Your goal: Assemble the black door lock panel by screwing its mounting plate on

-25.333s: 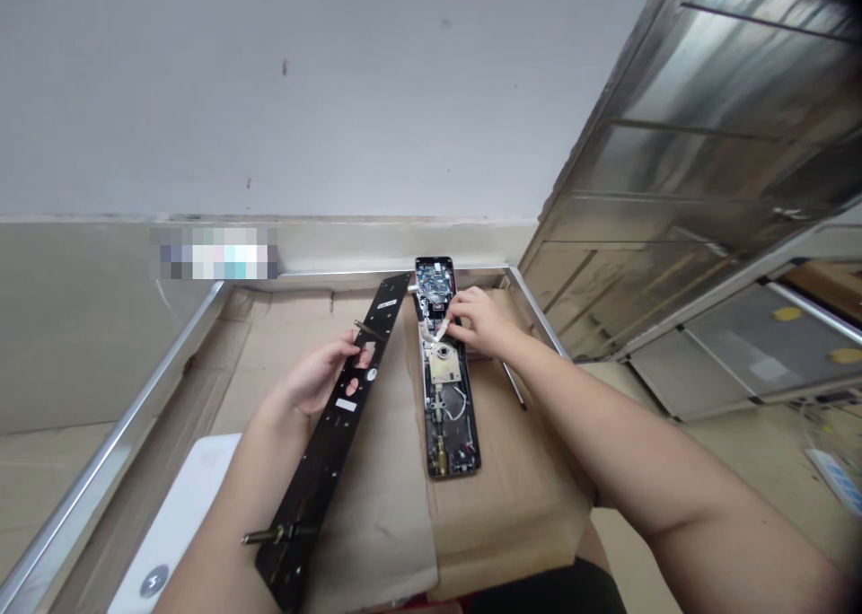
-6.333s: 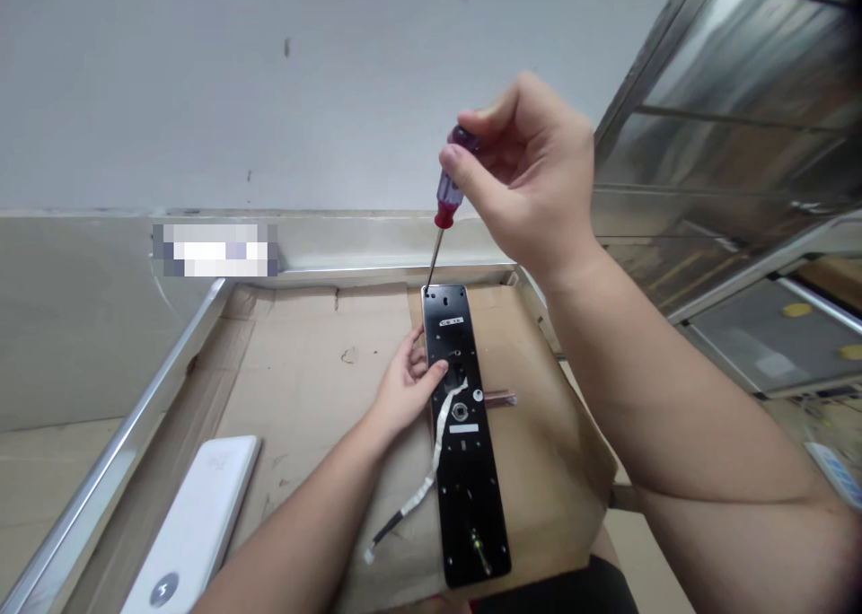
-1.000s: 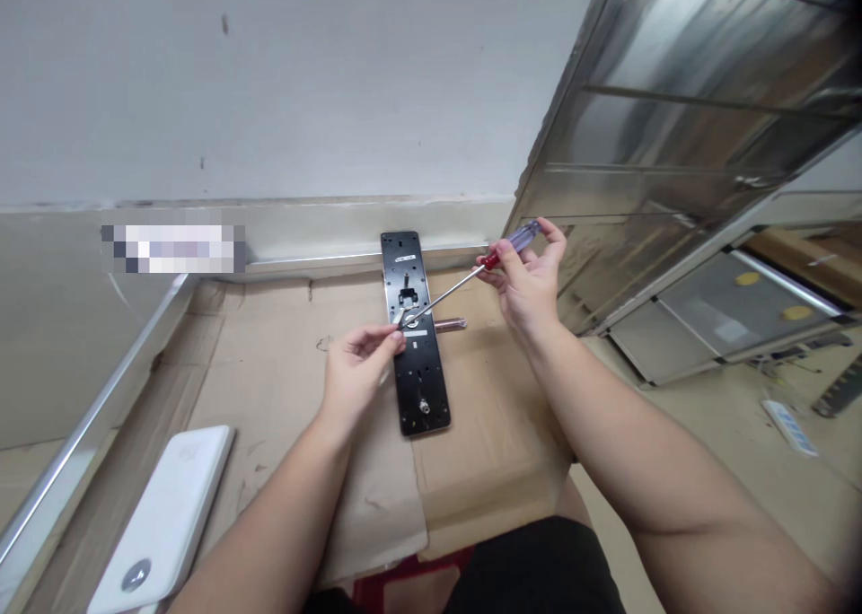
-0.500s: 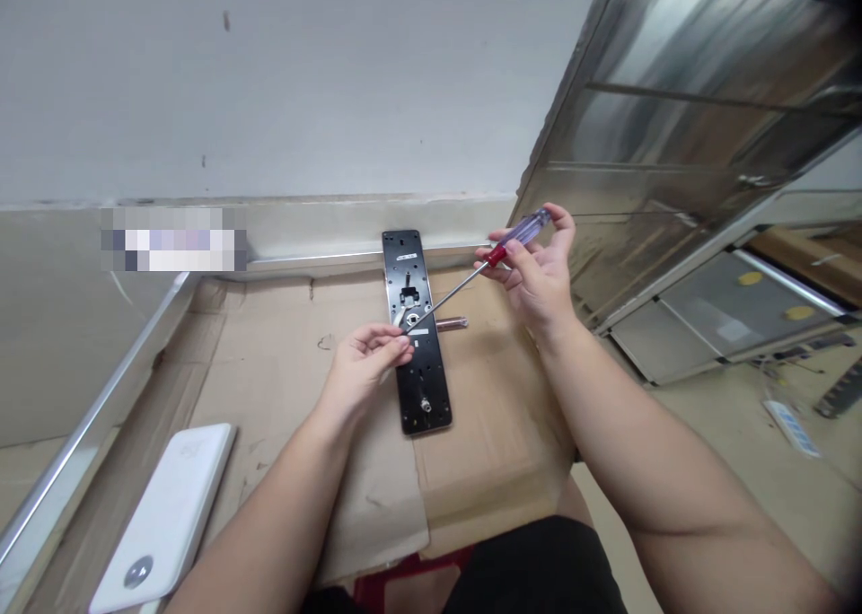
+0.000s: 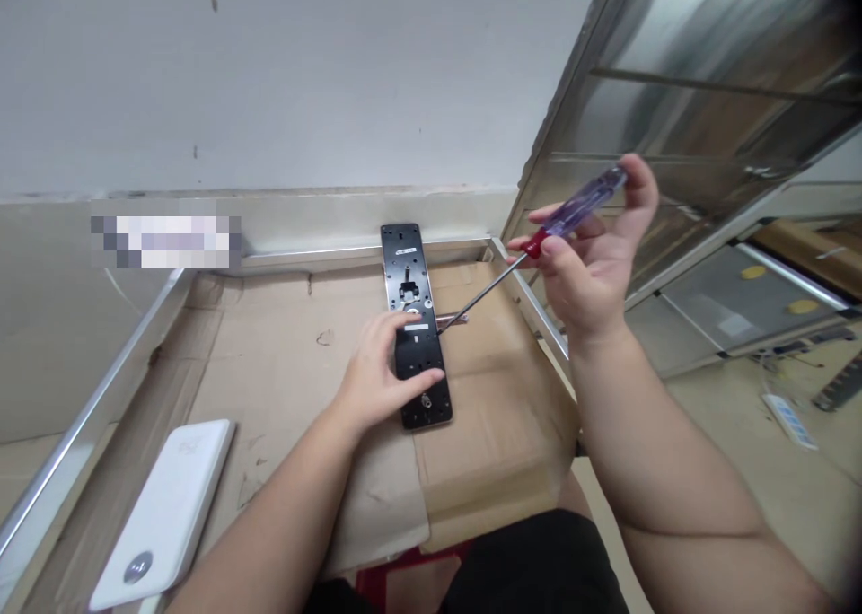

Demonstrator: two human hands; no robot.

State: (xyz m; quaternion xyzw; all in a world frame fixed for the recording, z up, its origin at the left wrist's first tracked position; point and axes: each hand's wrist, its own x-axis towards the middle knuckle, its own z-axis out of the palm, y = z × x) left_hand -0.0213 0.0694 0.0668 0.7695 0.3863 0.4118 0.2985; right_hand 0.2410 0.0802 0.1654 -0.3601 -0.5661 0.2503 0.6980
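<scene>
- On the far left I have a white flat slab (image 5: 162,515) lying on the cardboard sheet (image 5: 283,416), near its edge.
- Just past the black lock plate's (image 5: 423,390) right edge, a copper-coloured rod (image 5: 452,320) lies on the cardboard, partly behind the plate.
- Further right I see a steel panel (image 5: 680,84) leaning, and a white-and-blue strip (image 5: 789,421) on the floor.
- Compared with half a second ago, my view shows the screwdriver's tip moved from the plate's centre hole to its right edge, and the left hand has dropped flat.
- The left hand (image 5: 381,385) lies open, palm down on the plate, which sits lengthwise on the cardboard.
- The right hand (image 5: 593,246), well apart, pinches the purple-handled screwdriver (image 5: 572,210).
</scene>
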